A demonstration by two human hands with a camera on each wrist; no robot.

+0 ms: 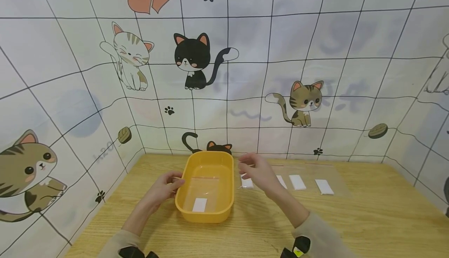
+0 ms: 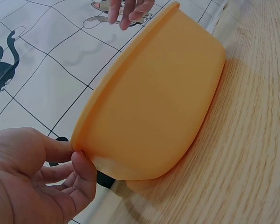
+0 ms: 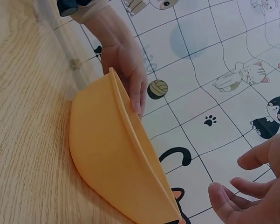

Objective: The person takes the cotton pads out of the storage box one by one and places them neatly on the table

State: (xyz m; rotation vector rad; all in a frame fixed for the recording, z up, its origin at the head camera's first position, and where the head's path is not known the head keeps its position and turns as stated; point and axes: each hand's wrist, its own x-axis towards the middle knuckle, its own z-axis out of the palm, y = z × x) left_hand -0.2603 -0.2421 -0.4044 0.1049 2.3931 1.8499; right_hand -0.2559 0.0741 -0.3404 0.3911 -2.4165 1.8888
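Note:
A yellow plastic basin [image 1: 205, 217] stands on the wooden table, and a clear zip bag [image 1: 207, 188] with a white rectangle [image 1: 199, 205] at its lower end lies inside. My left hand [image 1: 165, 189] pinches the basin's left rim between thumb and fingers, as the left wrist view shows from the side. Off the basin's right side, my right hand [image 1: 261, 174] is raised with loosely bent fingers and nothing in them. In the right wrist view, a gap separates the right hand's fingers [image 3: 219, 198] from the rim. Part of a clear bag with a white rectangle [image 1: 247, 182] shows beside that hand.
Along the back right of the table [image 1: 350, 223] lie several clear bags with white rectangles [image 1: 297, 182], one partly behind my right forearm. A further white rectangle [image 1: 324, 187] is at the row's right end. A cat-printed sheet [image 1: 245, 113] encloses the table's back and sides.

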